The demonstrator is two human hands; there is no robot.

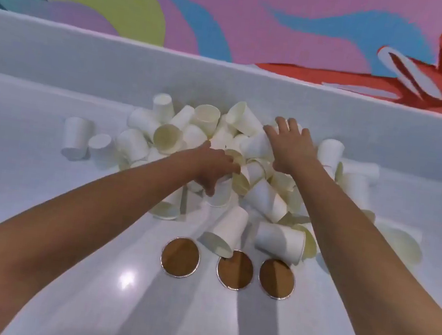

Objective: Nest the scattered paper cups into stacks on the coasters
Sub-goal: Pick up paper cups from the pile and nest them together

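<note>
Paper cups (266, 200) in a loose heap on the white bench (67, 232), none yet nested on the three coasters (180, 257). Nearest the viewer, the coasters sit in a row, well short of both grips. They are bare except where the tipped cup (224, 231), lying on its side between the left grip and the row, has its rim over the edge of the middle coaster. Left grip (211, 167): palm down, fingers and thumb curled over the top of an upright cup (220, 193) directly beneath it, apparently holding it; the cup's long axis runs near vertical. Right grip (289, 145): farther into the heap, fingers spread and nearly straight, laid on a slanted cup (257, 145) just to its left; no closed hold is evident. Beyond both grips the heap ends against the raised back ledge (61, 50), with a painted wall (233, 15) behind. Judgement: the coasters lie toward the body from either grip. The left grip is the nearer, so its cup need only be drawn back and set down upright.
</note>
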